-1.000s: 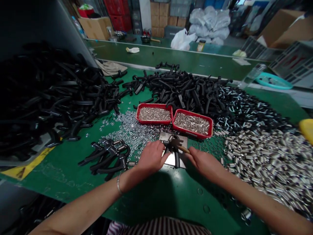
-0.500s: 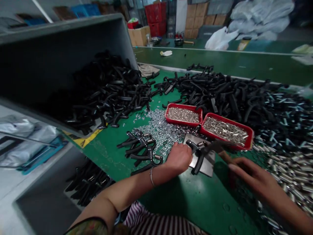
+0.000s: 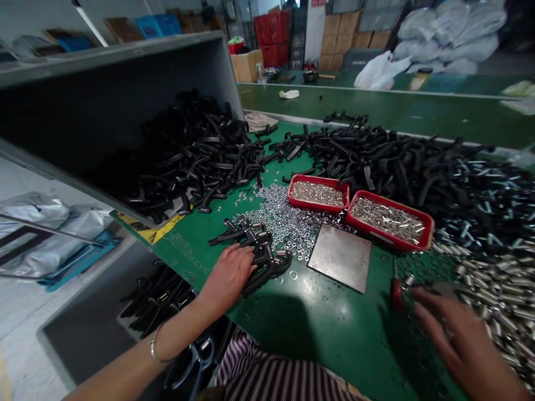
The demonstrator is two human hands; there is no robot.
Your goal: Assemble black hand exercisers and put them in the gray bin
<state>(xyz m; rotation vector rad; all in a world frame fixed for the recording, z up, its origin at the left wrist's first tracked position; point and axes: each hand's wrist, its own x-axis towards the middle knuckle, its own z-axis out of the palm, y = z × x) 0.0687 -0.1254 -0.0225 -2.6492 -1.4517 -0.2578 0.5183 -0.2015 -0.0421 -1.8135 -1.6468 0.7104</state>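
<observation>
My left hand (image 3: 229, 274) is at the group of black clamps (image 3: 270, 262) with small springs, its fingers curled over one clamp. A thin bracelet is on that wrist. My right hand (image 3: 457, 328), blurred by motion, is low at the right with thumb and fingers apart, close to a red-ended tool (image 3: 397, 295) and a dark object. Nothing lies on the square metal plate (image 3: 340, 257) between my hands. Small metal rings (image 3: 280, 217) are scattered behind the clamps. Two red trays hold small metal parts: the left one (image 3: 318, 209) and the right one (image 3: 387, 239).
A large grey bin (image 3: 232, 72) lies tipped at the left, spilling black handles (image 3: 221, 150). More black parts (image 3: 376, 150) are heaped at the back. Metal cylinders (image 3: 501, 295) cover the right side. A lower grey bin (image 3: 87, 340) holds clamps beside the table edge.
My left hand has moved left from the plate to the clamp group, and the clamp has left the plate. My right hand has moved right and lower, and the hammer has left the plate.
</observation>
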